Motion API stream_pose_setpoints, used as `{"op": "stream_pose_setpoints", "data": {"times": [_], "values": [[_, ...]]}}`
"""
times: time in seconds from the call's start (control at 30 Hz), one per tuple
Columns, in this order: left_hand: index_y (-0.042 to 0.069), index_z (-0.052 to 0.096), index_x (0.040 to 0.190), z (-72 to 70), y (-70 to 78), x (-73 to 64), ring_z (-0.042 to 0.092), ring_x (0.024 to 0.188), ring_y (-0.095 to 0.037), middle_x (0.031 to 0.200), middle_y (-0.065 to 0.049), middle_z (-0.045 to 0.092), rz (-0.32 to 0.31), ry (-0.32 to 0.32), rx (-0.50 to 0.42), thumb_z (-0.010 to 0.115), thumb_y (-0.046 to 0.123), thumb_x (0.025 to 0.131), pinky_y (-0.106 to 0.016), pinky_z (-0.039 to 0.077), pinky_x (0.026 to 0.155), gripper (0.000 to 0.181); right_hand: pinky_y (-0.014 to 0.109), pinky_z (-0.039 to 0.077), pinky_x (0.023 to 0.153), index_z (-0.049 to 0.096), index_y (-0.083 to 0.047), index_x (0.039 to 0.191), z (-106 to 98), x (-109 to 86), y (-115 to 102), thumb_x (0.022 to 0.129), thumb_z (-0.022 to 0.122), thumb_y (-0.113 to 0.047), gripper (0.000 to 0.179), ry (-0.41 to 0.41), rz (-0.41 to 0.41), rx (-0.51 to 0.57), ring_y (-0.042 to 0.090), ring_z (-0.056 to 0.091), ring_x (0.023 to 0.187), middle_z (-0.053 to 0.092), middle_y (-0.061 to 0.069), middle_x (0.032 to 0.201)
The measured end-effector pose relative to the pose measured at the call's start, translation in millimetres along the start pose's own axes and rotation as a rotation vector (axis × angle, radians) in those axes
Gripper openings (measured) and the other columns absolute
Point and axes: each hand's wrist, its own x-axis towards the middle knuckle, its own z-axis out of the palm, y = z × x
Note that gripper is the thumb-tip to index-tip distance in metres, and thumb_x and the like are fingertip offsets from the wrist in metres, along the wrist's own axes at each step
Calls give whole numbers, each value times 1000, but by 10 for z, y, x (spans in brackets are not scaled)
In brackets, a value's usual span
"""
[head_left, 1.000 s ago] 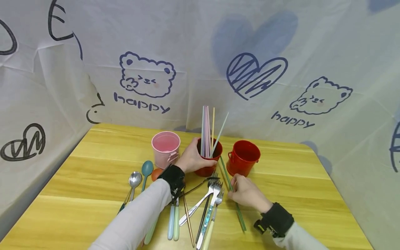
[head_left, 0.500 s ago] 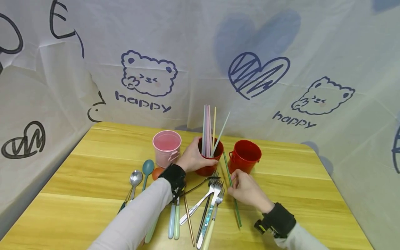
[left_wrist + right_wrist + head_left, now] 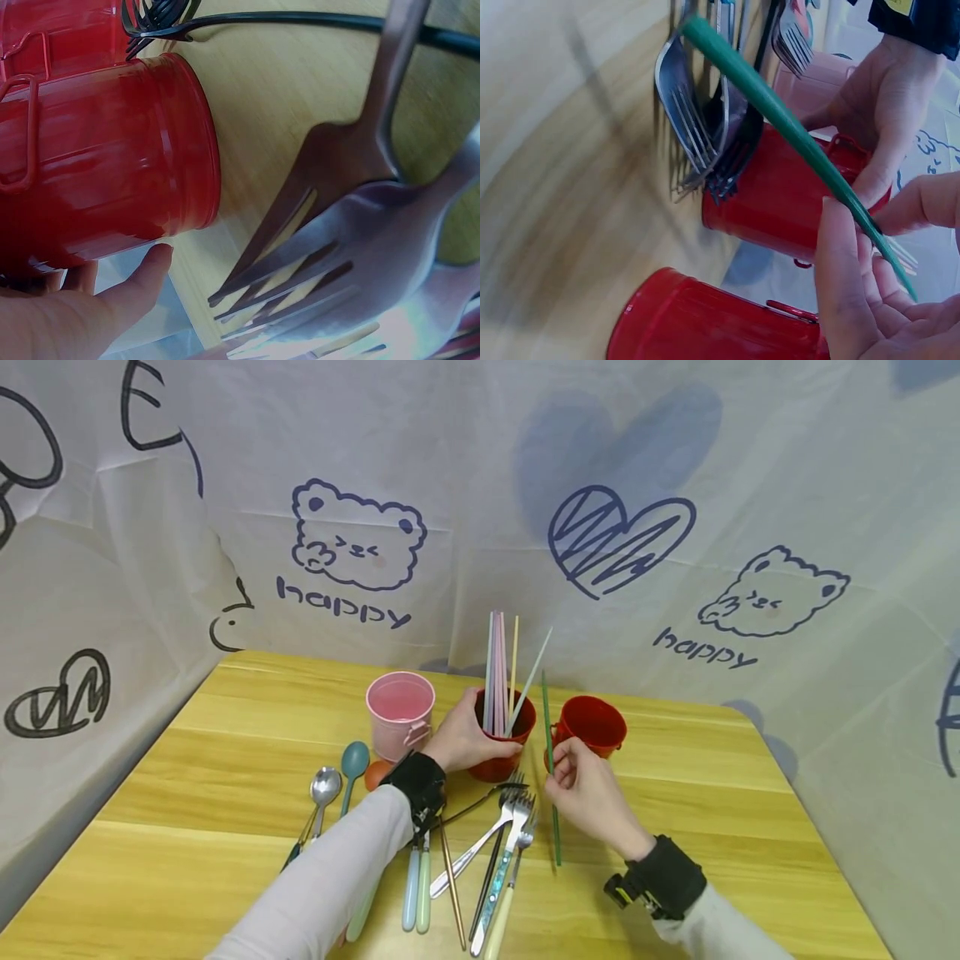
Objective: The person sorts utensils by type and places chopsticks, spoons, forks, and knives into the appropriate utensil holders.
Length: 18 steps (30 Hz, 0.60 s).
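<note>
My left hand (image 3: 467, 739) grips a small red bucket (image 3: 497, 768) by its side, the thumb across the front below the rim. Several pastel sticks (image 3: 498, 685), blue, pink and yellow, stand in this bucket. A green chopstick (image 3: 780, 116) is pinched between the thumb and fingertips of my right hand (image 3: 588, 793). It is raised and nearly upright in the head view, its upper end beside the pale sticks and its lower end over the table. Right behind my right hand stands a second red bucket (image 3: 592, 727), partly covered by the hand.
A pink bucket (image 3: 400, 710) stands left of my left hand. Several forks (image 3: 322, 255) with mixed handles lie in front of the held bucket. Silver spoons (image 3: 326, 785) and a teal spoon (image 3: 355, 760) lie at the left. A printed cloth (image 3: 480, 485) hangs behind the table (image 3: 720, 793).
My right hand has lifted the green chopstick and moved slightly up and away, turning it from slanted to nearly upright. My left hand keeps its hold on the red bucket.
</note>
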Motion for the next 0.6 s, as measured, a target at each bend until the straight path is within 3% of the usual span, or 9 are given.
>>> {"op": "stream_pose_setpoints", "data": {"times": [0.37, 0.6], "values": [[6, 37, 142, 5, 12, -18, 59, 121, -29, 136, -16, 57, 9, 8, 29, 90, 24, 74, -46, 47, 111, 88, 19, 52, 67, 61, 1, 111, -25, 203, -71, 88, 67, -2, 24, 201, -39, 62, 15, 62, 71, 67, 11, 86], [5, 38, 142, 9, 24, -10, 60, 120, -30, 135, -17, 58, 9, 13, 24, 90, 25, 73, -47, 47, 111, 88, 14, 54, 64, 62, 2, 117, -55, 382, -225, 91, 68, -2, 27, 337, -131, 128, 22, 67, 74, 70, 15, 90]]}}
